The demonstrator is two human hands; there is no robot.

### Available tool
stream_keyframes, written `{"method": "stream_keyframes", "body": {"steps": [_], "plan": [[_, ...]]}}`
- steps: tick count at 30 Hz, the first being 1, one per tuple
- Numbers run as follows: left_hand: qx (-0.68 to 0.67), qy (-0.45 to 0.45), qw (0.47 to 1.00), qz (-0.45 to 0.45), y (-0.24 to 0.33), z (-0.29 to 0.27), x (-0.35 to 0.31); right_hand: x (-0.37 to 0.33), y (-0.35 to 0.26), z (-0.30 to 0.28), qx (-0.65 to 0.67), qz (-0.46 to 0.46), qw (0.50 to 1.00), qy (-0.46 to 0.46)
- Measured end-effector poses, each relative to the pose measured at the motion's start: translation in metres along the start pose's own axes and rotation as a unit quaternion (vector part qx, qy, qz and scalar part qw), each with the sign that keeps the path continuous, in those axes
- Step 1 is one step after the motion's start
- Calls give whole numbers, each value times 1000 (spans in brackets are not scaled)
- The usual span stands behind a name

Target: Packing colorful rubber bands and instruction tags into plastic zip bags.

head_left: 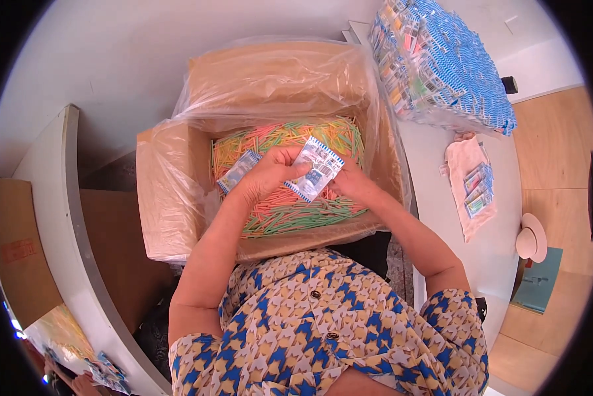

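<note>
Both hands meet over an open cardboard box (171, 198) lined with clear plastic film (197, 99); the box is filled with a dense heap of thin sticks (290, 211) in orange, green, yellow and pink, lying mostly lengthwise across it; the left hand (270, 175) hangs above the middle of the heap, its fingers (290, 155) curled and pressed on a small blue-and-white paper packet (317, 168), pinching it from the left side, while a second packet of the same kind (238, 170) sticks out from under this hand toward the left, just above the sticks; the right hand (352, 183) holds the first packet's right edge, its fingers folded in behind the paper, so exactly how they close cannot be told; the packet is tilted, one corner pointing down toward the heap, and is held clear of the sticks; to the right of the box, on the white tabletop (442, 218), lies a large stack of similar blue-and-white packets (448, 66) in clear wrap, well apart from the hands; nearer, a pale cloth (465, 165) carries a few more packets (478, 188); a patterned blue and tan blouse (323, 330) fills the lower edge.
</note>
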State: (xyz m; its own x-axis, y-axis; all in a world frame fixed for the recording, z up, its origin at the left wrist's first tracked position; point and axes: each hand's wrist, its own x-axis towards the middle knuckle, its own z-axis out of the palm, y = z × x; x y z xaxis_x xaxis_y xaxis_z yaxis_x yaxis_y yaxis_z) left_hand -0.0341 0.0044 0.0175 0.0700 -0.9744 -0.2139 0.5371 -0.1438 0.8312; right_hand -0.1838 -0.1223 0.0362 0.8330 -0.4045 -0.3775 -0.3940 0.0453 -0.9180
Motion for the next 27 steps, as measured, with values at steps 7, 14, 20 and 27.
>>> {"method": "stream_keyframes", "body": {"steps": [7, 14, 20, 27], "plan": [[-62, 172, 971, 151, 12, -24, 6, 45, 20, -18, 225, 199, 954, 19], [-106, 227, 947, 201, 19, -20, 6, 91, 28, -16, 180, 126, 974, 52], [-122, 221, 948, 195, 21, -23, 1, 100, 14, -18, 141, 167, 976, 4], [-124, 217, 951, 184, 21, -20, 4, 96, 34, -7, 251, 217, 943, 34]]}}
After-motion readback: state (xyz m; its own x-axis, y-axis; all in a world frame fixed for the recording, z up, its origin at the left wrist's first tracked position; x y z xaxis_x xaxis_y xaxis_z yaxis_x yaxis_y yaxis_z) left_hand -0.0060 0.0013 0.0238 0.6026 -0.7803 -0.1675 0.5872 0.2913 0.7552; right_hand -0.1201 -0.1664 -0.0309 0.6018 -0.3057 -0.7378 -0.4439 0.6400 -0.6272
